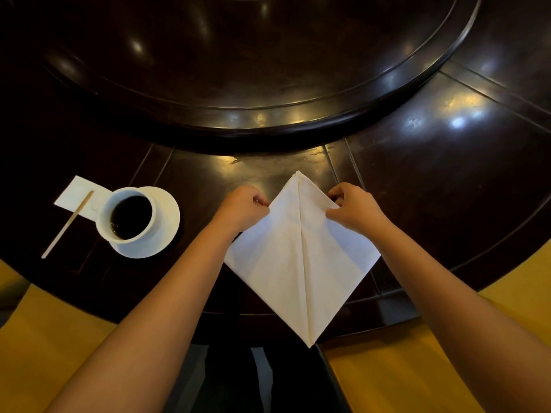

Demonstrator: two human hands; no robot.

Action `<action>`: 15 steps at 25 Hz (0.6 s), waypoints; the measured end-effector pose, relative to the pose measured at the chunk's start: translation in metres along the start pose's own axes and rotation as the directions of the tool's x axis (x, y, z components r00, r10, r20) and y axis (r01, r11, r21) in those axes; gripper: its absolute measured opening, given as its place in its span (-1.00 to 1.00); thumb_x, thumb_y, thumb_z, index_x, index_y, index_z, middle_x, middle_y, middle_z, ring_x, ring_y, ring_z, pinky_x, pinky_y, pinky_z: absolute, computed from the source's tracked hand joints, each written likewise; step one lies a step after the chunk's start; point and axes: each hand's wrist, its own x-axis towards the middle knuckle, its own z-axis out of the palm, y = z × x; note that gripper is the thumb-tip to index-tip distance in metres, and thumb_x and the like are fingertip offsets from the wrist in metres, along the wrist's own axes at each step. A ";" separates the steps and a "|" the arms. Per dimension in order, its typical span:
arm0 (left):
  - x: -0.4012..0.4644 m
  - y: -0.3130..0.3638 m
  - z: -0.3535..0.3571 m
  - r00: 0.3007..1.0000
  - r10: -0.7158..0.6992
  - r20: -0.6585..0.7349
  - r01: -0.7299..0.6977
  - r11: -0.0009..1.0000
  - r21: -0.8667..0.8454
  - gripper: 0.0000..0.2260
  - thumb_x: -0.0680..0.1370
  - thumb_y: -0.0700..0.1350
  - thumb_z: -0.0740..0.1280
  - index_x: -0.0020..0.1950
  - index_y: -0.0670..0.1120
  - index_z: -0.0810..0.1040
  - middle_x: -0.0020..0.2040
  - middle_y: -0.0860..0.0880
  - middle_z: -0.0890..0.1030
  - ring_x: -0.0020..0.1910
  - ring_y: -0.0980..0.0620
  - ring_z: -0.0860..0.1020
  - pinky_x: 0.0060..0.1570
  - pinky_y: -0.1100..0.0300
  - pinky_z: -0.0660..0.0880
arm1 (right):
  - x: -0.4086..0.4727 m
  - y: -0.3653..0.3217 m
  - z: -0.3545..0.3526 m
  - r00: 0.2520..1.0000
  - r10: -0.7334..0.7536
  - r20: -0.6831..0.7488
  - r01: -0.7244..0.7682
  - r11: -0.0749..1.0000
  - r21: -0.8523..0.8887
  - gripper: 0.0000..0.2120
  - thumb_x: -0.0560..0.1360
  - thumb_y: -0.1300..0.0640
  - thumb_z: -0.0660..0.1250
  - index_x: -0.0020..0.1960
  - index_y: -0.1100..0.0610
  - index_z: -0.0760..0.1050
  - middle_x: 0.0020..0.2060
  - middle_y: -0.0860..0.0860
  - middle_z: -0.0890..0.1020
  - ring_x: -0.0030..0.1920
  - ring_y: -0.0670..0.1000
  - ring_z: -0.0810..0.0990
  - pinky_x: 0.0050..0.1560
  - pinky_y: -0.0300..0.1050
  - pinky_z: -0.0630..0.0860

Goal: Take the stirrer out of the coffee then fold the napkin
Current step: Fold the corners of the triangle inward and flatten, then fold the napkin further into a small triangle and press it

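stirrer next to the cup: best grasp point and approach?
Judgement: pinch the wooden stirrer at its near end, which lies on bare table, coming from above and from the left. It lies flat and diagonal, so fingers should close across its narrow width. Its far end rests on the small paper napkin close to the coffee cup, leaving less room there.

- Setting: dining room of restaurant type, probably one serving shared dishes.
- Large round table (432, 174), dark polished wood with inlaid lines; ceiling lights reflect off its surface.
- Raised round turntable (253, 70) at the table's centre, same dark wood.
- Place setting: white cup of black coffee (131, 216) on a white saucer (167, 210), wooden stirrer (67, 225) lying partly on a paper napkin (77, 192).
- White cloth napkin (298, 257) folded to a diamond.
- Yellow seat upholstery (417, 368) at the near edge.
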 end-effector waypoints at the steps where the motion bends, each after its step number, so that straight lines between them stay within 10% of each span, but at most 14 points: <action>1: -0.001 0.001 -0.002 0.999 -0.007 0.040 0.006 1.000 0.018 -0.87 0.52 -0.22 0.32 0.03 -0.15 0.62 -0.08 -0.06 0.56 -0.08 0.00 0.51 -0.14 0.21 0.41 | 0.000 -0.002 -0.004 1.000 0.001 0.024 -0.002 0.999 0.039 -0.77 0.44 0.21 0.37 0.09 0.17 0.51 -0.11 0.06 0.57 -0.12 0.05 0.56 -0.02 -0.07 0.55; 5: -0.003 0.004 -0.011 0.995 -0.028 0.098 0.025 0.999 0.035 -0.92 0.52 -0.21 0.33 -0.08 -0.11 0.62 -0.11 -0.07 0.57 -0.12 0.02 0.51 -0.22 0.24 0.40 | -0.002 -0.008 -0.021 0.999 -0.025 0.048 0.018 0.989 0.146 -0.94 0.47 0.23 0.34 -0.08 0.19 0.58 -0.19 0.06 0.59 -0.12 0.03 0.55 -0.05 -0.11 0.51; 10: -0.007 0.026 -0.042 0.978 0.133 -0.161 -0.140 0.990 -0.034 -0.90 0.52 -0.20 0.30 -0.06 -0.10 0.61 -0.13 -0.02 0.60 -0.09 0.04 0.54 -0.23 0.30 0.42 | -0.006 -0.026 -0.061 0.969 -0.170 -0.179 0.207 0.954 0.218 -0.97 0.46 0.19 0.37 -0.16 0.12 0.56 -0.26 0.00 0.58 -0.19 -0.04 0.54 -0.11 -0.15 0.45; 15: -0.034 0.066 -0.078 0.681 0.475 -0.558 -0.512 0.853 0.103 -0.90 0.52 -0.23 0.30 -0.05 -0.13 0.60 -0.15 -0.01 0.62 -0.14 0.06 0.55 -0.17 0.33 0.42 | -0.026 -0.058 -0.110 0.754 -0.356 -0.552 0.518 0.839 0.166 -0.88 0.37 0.29 0.32 -0.19 0.08 0.55 -0.26 0.01 0.60 -0.20 0.00 0.55 -0.12 -0.09 0.48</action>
